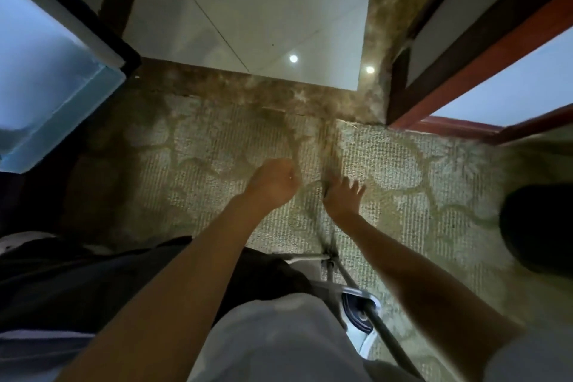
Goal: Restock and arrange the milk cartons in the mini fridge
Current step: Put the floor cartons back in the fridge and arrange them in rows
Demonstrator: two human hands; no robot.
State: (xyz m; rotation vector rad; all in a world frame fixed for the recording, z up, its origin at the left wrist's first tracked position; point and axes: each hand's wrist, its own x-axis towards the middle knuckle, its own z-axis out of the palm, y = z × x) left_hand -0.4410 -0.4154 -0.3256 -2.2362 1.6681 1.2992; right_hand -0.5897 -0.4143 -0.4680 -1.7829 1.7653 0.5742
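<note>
Below, L hand (273, 181) clenched, R hand (342, 198) fingers spread over carpet (418, 171); fridge (46, 78) nearby left.

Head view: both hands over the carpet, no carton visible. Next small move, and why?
Probably turn left toward the blue-lit, black-framed compartment, likely the mini fridge. The spread right hand holds nothing, the curled left hand shows nothing in it, both above the patterned beige carpet, and no milk carton is in view.

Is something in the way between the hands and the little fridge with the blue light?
No, nothing visible is. Only patterned carpet lies between the left hand and the lit fridge at the left. The right hand is farther from it, fingers spread. No milk cartons show in this view.
</note>
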